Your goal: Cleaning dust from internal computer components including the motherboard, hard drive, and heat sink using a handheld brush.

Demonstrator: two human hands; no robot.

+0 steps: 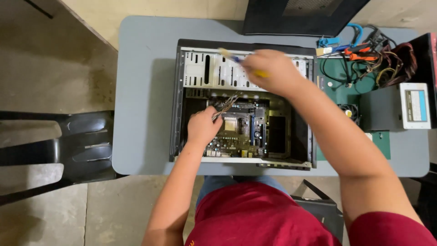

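An open computer case [180,91] lies on its side on a grey table [141,82]. Inside it sits a motherboard [241,132]. My left hand [202,126] is closed on a bundle of thin grey cables [226,105] just above the board's left part. My right hand [271,70] hovers over the white drive bays [207,70] at the far side of the case, gripping a screwdriver [234,58] with a yellow and blue handle; its tip points left.
A power supply unit [400,107] with bundled wires [391,59] sits at the table's right end, on a green mat [337,84]. Pliers and small tools [353,49] lie at the back right. A black plastic chair [68,146] stands to the left. A dark side panel [300,16] leans behind.
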